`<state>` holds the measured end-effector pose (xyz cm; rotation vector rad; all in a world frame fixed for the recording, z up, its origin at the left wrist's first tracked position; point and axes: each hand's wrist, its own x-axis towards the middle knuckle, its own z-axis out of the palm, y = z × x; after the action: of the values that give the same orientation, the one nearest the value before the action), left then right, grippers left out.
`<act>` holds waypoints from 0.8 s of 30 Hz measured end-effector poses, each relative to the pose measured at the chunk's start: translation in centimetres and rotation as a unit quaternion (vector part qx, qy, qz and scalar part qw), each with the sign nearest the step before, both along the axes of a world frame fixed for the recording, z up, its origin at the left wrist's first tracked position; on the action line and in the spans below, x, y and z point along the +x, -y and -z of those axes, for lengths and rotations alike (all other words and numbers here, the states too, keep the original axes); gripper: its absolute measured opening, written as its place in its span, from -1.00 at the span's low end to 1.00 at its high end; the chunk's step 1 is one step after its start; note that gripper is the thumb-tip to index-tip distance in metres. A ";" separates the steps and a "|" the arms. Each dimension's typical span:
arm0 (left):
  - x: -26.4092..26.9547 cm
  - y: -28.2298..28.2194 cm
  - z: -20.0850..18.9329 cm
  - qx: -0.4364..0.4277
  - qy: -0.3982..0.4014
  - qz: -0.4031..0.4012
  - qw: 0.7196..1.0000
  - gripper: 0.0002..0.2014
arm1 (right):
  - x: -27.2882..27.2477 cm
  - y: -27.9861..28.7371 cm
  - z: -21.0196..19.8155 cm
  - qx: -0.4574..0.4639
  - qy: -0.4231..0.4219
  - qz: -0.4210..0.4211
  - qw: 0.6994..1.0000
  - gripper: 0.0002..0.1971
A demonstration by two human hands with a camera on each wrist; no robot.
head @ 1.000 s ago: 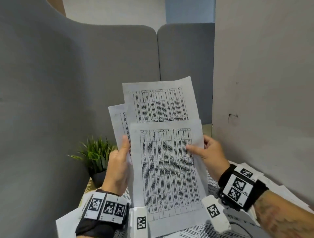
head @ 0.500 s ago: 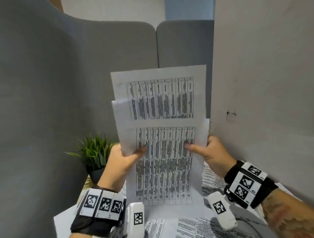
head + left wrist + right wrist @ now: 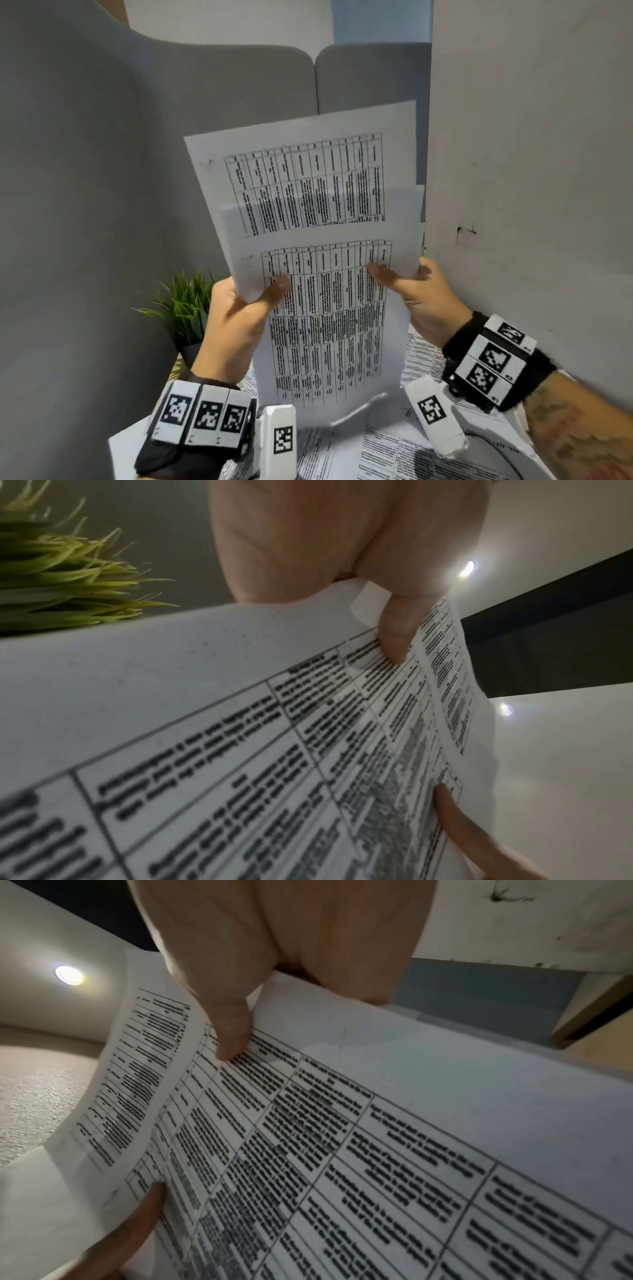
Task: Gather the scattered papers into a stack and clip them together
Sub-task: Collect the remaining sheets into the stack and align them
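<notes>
Left hand [image 3: 236, 329] and right hand [image 3: 421, 305] pinch printed sheets [image 3: 329, 308] upright, thumbs in front. Top edges staggered: loosen pinch, tap bottom edge on desk papers [image 3: 387, 455], square sides before clipping.

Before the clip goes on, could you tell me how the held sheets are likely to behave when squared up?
Probably floppy: the sheets curl at the bottom below both hands. Likely slippery against each other: their top edges sit staggered. The left hand and right hand pinch opposite sides, which should steady them.
</notes>
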<state>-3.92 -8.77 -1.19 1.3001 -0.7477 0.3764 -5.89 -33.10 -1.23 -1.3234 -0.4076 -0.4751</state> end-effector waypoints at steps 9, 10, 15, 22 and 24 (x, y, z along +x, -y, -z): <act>-0.3 0.2 -0.1 0.075 0.013 -0.124 0.989 -0.72 | -0.6 -0.2 0.6 -0.045 -0.038 -0.024 0.998 -0.62; -0.1 0.0 0.2 0.087 -0.009 -0.092 0.992 -0.70 | -0.6 -0.1 1.0 -0.047 -0.054 -0.034 0.997 -0.59; 0.9 -0.8 1.6 0.069 -0.055 -0.013 0.996 -0.51 | -0.1 0.2 2.7 -0.051 -0.124 -0.059 0.989 -0.42; 1.6 -1.5 2.0 0.026 -0.106 0.022 0.994 -0.18 | -0.5 -0.3 1.9 -0.061 -0.100 -0.054 0.992 -0.56; 1.7 -1.6 2.0 -0.016 -0.132 0.026 0.991 -0.15 | -0.5 -0.3 1.7 -0.060 -0.102 -0.059 0.991 -0.48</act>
<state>-2.26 -7.12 -3.23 1.2681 -0.5482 0.1692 -6.37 -32.77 -2.93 -1.4396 -0.3457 -0.2171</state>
